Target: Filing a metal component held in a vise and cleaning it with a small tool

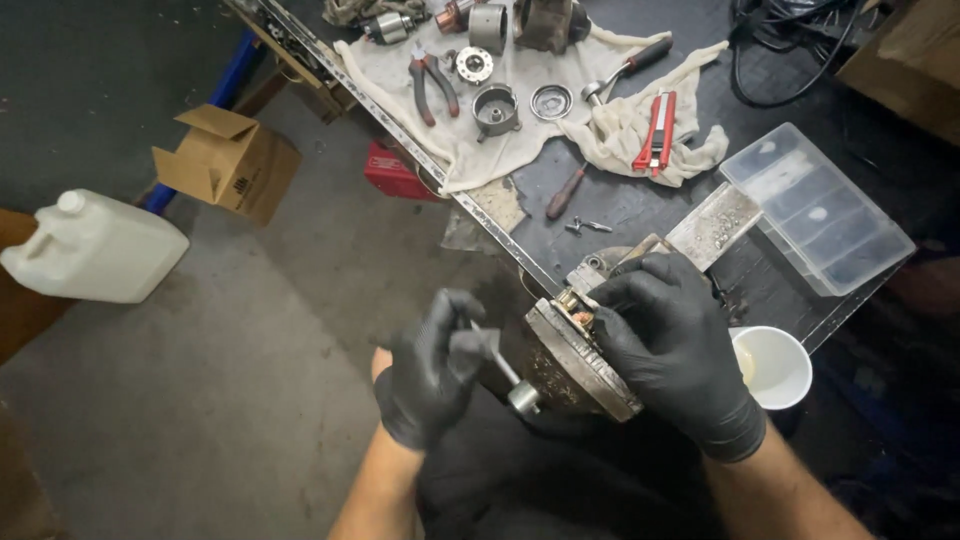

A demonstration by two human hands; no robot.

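Note:
Both hands wear black gloves. My left hand (435,365) grips a small metal ratchet wrench (505,375), its socket head pointing at the side of a dirty round motor housing (580,365). My right hand (675,345) clasps the top of that housing, fingers curled over its copper-coloured end, holding it at the corner of the workbench (620,205).
A white cloth (520,130) on the bench carries pliers (432,85), round metal parts, a ratchet and a red tool (655,130). A clear compartment box (815,210) and a white cup (772,365) sit at right. A cardboard box (228,160) and white jug (95,250) stand on the floor.

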